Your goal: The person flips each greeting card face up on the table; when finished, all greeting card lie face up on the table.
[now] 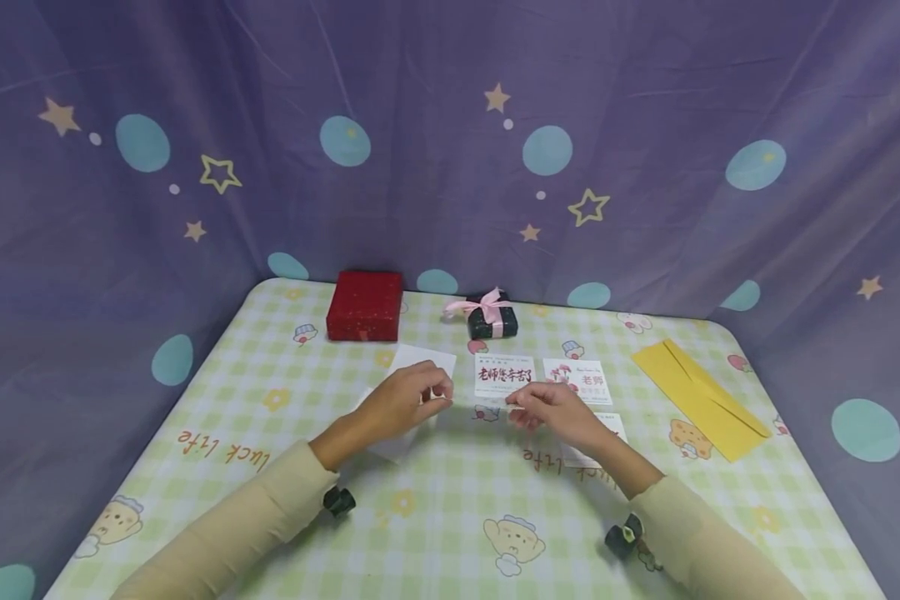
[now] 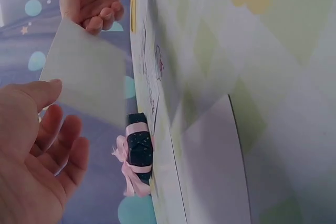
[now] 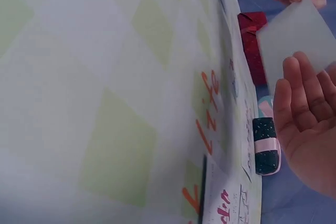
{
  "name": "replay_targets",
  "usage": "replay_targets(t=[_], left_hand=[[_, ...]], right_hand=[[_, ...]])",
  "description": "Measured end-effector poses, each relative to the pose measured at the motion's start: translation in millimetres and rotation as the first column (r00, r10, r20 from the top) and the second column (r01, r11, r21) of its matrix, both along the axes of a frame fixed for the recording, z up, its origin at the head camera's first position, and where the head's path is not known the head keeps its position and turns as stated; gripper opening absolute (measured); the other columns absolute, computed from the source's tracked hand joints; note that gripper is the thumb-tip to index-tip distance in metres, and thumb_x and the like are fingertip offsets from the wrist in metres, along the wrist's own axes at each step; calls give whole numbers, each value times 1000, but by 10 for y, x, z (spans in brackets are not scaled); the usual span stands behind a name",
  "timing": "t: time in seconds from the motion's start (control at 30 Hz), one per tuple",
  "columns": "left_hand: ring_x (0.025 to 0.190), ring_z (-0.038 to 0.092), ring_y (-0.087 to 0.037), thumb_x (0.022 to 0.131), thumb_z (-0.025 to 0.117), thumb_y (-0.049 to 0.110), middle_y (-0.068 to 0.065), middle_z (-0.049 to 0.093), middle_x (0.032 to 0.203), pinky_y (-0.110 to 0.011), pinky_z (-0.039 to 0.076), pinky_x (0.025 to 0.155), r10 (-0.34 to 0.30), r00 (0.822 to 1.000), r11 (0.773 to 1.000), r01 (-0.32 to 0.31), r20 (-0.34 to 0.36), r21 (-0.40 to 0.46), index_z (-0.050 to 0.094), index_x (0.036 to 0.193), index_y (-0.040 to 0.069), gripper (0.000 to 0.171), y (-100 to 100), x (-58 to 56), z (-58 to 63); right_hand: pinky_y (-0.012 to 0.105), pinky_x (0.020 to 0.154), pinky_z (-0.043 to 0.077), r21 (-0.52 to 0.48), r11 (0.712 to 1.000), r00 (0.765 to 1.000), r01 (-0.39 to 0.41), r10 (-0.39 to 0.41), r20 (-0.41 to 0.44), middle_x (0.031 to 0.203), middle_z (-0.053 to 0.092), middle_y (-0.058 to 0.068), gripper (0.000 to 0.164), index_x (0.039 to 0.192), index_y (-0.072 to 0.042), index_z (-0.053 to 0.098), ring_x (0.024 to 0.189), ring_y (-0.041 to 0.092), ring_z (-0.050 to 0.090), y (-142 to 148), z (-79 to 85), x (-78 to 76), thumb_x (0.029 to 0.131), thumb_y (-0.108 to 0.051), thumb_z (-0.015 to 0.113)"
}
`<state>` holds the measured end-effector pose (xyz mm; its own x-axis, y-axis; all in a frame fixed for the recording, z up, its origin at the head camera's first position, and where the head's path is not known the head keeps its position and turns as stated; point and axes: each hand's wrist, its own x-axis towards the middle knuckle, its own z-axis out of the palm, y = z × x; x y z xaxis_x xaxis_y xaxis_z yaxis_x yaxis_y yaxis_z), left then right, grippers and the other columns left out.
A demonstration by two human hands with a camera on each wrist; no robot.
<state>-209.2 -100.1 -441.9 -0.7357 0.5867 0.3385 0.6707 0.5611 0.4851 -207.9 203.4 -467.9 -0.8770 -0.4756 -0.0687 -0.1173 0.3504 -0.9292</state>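
Pinching a pale, thin, rectangular card [image 2: 86, 72] between left hand [image 1: 405, 396] and right hand [image 1: 558, 412]. Facing a small, dark, speckled, pink-ribboned box [image 1: 482, 326] beyond both hands

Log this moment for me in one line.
Left hand: pinches pale card | Right hand: holds same card | Card: above table | Table back: red box, ribboned box

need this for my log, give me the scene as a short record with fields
left hand: holds a plain-looking card
right hand: holds the same card
printed cards: three, flat on the table
red box: back of table, left of dark box
dark box: tied with pink ribbon
envelope: yellow, flat at the right of the table
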Motion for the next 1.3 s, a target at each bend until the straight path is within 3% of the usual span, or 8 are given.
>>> replay_targets(t=[0.1,0.17,0.33,0.47,0.67,0.87,1.1,1.3], left_hand=[[79,60,-6,93,73,12,5,68,87,-24,54,73,-15,999,1000,16,36,-7,68,98,17,8,17,15,16],[79,62,-6,92,74,10,4,71,91,-27,57,74,-26,998,1000,27,60,-8,71,104,14,13,24,21,14],[84,67,-11,86,81,11,-1,73,96,-30,58,78,-69,994,997,72,89,-33,73,120,9,35,48,30,-11],[84,66,-11,85,83,19,-2,73,95,-24,54,78,-110,992,988,116,67,-103,69,130,8,48,80,48,-53],[83,66,-10,89,79,28,-1,74,100,-24,53,75,-122,991,974,129,51,-186,68,133,10,48,164,109,-107],[86,64,-7,91,77,34,0,75,112,-28,55,78,-108,992,958,121,64,-258,70,132,15,46,261,136,-168],[72,53,-3,92,76,34,3,72,94,-26,51,73,-147,987,946,159,65,-282,71,129,13,43,348,156,-209],[84,66,-7,93,74,33,4,74,97,-29,55,83,-157,983,934,179,94,-310,71,129,13,41,415,185,-222]], right_hand=[[35,72,59,60,998,999,22,-20,-39,96,75,17,25,114,-3,72,80,23,70,12,12,-9,102,-22,61],[33,71,58,86,996,998,30,-25,-58,91,76,12,25,120,-7,70,77,22,69,27,15,-17,100,-20,65],[26,69,53,144,989,995,21,-7,-97,82,74,2,56,149,-10,50,70,15,64,80,28,-41,96,-16,69],[26,70,52,204,979,993,-9,33,-116,82,73,-1,70,156,-7,38,70,12,64,143,56,-41,95,-16,71],[23,67,47,293,955,980,-36,92,-179,80,71,-8,69,155,-8,42,65,6,55,214,103,7,94,-18,72],[22,65,48,334,942,970,-42,119,-214,80,71,-10,62,150,-8,50,63,3,54,277,33,54,93,-16,73],[23,64,50,388,921,974,-35,119,-195,79,69,-12,60,149,-13,52,62,4,58,337,-42,92,93,-17,73],[22,60,50,387,920,974,-56,136,-182,78,68,-11,58,147,-10,54,60,4,57,388,-45,130,93,-16,72]])
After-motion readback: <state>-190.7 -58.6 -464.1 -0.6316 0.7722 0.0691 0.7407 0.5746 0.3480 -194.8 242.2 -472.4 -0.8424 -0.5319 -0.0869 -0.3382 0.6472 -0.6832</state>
